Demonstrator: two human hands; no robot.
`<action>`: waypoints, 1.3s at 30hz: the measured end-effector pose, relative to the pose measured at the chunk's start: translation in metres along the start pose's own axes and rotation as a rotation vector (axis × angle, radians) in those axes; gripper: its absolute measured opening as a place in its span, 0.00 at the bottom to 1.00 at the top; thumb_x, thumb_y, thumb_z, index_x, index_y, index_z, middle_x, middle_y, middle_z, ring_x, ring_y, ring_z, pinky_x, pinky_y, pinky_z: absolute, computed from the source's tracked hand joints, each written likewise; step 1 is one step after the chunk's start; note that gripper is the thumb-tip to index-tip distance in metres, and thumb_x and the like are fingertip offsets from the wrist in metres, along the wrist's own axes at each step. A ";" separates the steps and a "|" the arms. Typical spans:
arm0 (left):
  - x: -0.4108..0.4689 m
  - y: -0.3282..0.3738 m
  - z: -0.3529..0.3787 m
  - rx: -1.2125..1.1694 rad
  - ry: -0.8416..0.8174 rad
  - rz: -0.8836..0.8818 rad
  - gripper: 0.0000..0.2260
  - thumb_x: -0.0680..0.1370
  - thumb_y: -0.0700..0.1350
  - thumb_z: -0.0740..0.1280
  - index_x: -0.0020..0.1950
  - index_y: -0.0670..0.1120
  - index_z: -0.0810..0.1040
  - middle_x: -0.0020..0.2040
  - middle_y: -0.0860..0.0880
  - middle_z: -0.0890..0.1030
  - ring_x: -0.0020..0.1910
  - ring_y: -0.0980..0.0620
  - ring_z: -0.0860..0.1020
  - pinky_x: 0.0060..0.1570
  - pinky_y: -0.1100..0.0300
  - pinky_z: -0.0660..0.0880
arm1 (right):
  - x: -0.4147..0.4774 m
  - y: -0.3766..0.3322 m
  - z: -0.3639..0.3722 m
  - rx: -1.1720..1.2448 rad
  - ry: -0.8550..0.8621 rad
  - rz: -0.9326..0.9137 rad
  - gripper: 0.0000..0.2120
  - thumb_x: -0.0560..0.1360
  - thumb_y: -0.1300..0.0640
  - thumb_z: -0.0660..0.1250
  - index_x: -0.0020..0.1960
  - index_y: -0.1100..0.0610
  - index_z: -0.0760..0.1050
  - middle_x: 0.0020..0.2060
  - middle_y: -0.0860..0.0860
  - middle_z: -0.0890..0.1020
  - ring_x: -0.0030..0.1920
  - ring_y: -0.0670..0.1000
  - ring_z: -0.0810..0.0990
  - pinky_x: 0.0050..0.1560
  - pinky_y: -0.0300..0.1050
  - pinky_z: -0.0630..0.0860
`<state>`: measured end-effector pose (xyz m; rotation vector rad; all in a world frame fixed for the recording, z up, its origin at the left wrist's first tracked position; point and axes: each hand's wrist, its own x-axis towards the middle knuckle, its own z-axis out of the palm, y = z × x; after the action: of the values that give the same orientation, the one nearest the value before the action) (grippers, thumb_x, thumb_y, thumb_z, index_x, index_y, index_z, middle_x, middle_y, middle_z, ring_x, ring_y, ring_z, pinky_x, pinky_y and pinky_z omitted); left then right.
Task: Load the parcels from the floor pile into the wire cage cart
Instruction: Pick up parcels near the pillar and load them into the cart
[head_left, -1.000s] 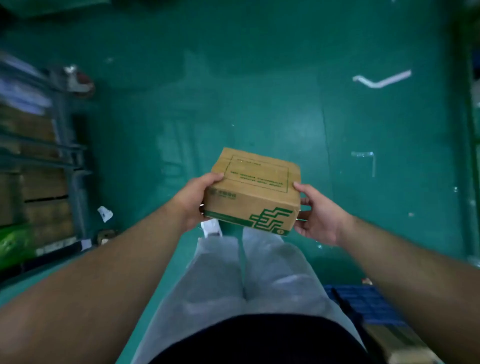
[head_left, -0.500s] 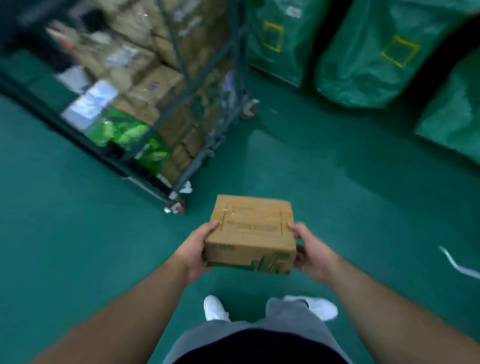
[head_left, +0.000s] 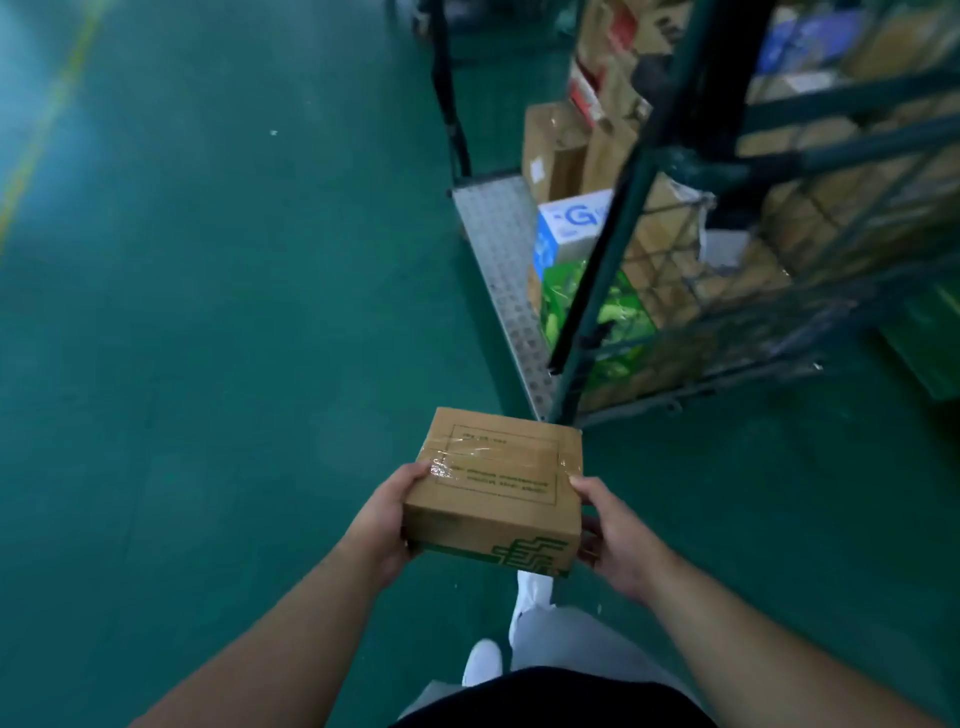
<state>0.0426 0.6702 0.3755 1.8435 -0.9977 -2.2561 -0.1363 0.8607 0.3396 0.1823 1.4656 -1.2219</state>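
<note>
A small brown cardboard parcel (head_left: 497, 488) with green print and clear tape is held level in front of me. My left hand (head_left: 383, 525) grips its left side, thumb on the top edge. My right hand (head_left: 613, 535) grips its right side the same way. The wire cage cart (head_left: 737, 291) stands just beyond the parcel, at upper right, its dark green corner post (head_left: 618, 223) nearest me. Inside the cart lie several parcels, among them a white and blue box (head_left: 569, 228) and a green printed one (head_left: 576, 301).
A perforated metal plate (head_left: 501, 260) forms the cart's open low side facing left. Green floor (head_left: 223, 312) spreads to the left, with a faint yellow line at far left. My white shoes (head_left: 483, 660) show below the parcel.
The view has swung so the cart went from upper left to upper right and much closer. The parcel stays held between both hands.
</note>
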 end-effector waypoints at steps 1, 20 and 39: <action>0.004 0.012 -0.002 -0.023 0.008 0.012 0.14 0.78 0.56 0.69 0.57 0.48 0.82 0.45 0.49 0.86 0.46 0.49 0.81 0.41 0.56 0.74 | 0.010 -0.013 0.006 -0.027 -0.014 -0.004 0.16 0.81 0.44 0.63 0.54 0.54 0.83 0.40 0.54 0.84 0.36 0.48 0.81 0.41 0.45 0.74; 0.132 0.218 -0.055 -0.320 0.173 0.099 0.16 0.78 0.56 0.68 0.60 0.48 0.81 0.51 0.46 0.86 0.50 0.47 0.80 0.45 0.54 0.75 | 0.216 -0.224 0.167 -0.300 -0.230 0.004 0.19 0.81 0.41 0.62 0.62 0.51 0.82 0.54 0.60 0.86 0.51 0.56 0.79 0.54 0.50 0.72; 0.332 0.552 0.077 0.258 -0.204 0.015 0.11 0.78 0.56 0.68 0.53 0.50 0.82 0.40 0.51 0.86 0.45 0.50 0.79 0.42 0.56 0.70 | 0.353 -0.413 0.195 0.309 0.256 -0.164 0.22 0.76 0.43 0.69 0.64 0.55 0.80 0.51 0.56 0.87 0.43 0.51 0.84 0.40 0.44 0.77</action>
<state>-0.3087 0.1248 0.3798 1.7064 -1.3890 -2.4452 -0.4151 0.3556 0.3298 0.4480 1.5244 -1.6037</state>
